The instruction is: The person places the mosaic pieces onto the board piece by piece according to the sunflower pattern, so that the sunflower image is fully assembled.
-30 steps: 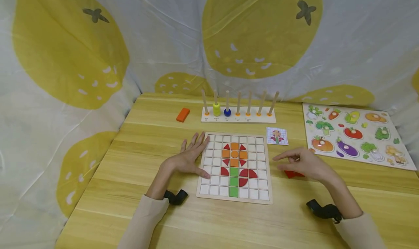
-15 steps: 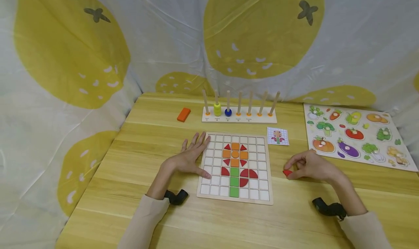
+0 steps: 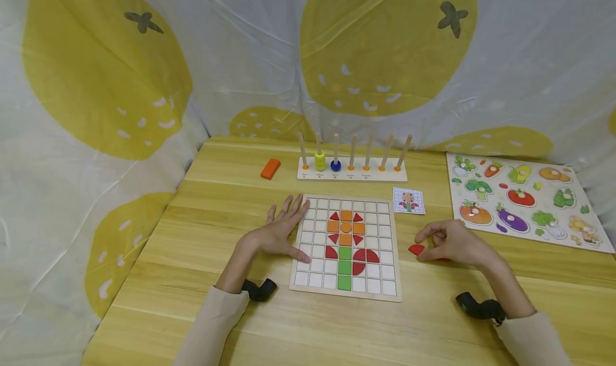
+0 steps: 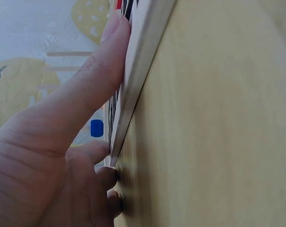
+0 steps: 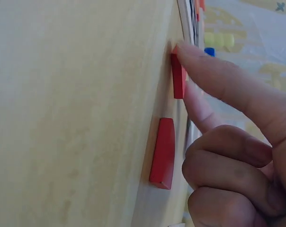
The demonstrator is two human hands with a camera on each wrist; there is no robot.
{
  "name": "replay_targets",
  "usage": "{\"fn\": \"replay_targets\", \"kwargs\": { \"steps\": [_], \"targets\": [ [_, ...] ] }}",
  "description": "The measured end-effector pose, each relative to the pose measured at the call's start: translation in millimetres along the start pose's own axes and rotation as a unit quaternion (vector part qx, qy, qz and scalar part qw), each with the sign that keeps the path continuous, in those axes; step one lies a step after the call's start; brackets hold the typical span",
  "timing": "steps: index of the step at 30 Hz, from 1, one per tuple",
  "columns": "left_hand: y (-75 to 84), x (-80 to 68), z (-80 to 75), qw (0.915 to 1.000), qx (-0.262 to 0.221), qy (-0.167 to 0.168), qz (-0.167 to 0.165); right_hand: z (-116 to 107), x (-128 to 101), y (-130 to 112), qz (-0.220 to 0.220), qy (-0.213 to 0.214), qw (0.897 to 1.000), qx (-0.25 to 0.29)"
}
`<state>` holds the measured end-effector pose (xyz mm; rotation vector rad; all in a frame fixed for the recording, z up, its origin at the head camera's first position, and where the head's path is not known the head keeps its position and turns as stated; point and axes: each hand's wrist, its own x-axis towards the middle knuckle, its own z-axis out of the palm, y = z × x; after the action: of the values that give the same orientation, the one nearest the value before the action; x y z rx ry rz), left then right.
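Observation:
My left hand point(image 3: 276, 235) lies with fingers spread at the left edge of a wooden grid board point(image 3: 297, 289), its thumb over the white squares. In the left wrist view, the thumb rests along the rim of the board point(image 4: 143, 52). Orange, green and red pieces on the grid form a flower with green squares point(image 3: 344, 268) as the stem. Right of the board, my right hand point(image 3: 457, 243) pinches a red quarter-circle piece point(image 3: 415, 249) between thumb and forefinger, low over the table. Another red piece point(image 5: 163, 153) lies on the table beside it, mostly hidden by the hand in the head view.
A small pattern card point(image 3: 409, 200) lies beyond the board's right corner. Behind stands a peg rack point(image 3: 350, 176) with yellow and blue beads. An orange block point(image 3: 270, 168) is at the back left. A vegetable puzzle point(image 3: 491, 184) covers the back right, before a lemon-print curtain point(image 3: 250, 50).
My right hand has drawn back a little from the board, gone down to the red pieces and taken a quarter circle, which has shifted slightly left. The left hand stays in place.

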<state>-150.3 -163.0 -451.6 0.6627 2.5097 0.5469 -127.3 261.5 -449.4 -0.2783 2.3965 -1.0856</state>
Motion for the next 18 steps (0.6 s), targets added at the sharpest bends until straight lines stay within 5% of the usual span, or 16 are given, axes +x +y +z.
{"fn": "replay_targets", "kwargs": {
  "steps": [18],
  "targets": [
    [-1.7,0.8,1.0,1.0,0.0,0.003,0.004,4.9,5.7,2.8,0.004,0.015,0.999,0.028]
  ]
}}
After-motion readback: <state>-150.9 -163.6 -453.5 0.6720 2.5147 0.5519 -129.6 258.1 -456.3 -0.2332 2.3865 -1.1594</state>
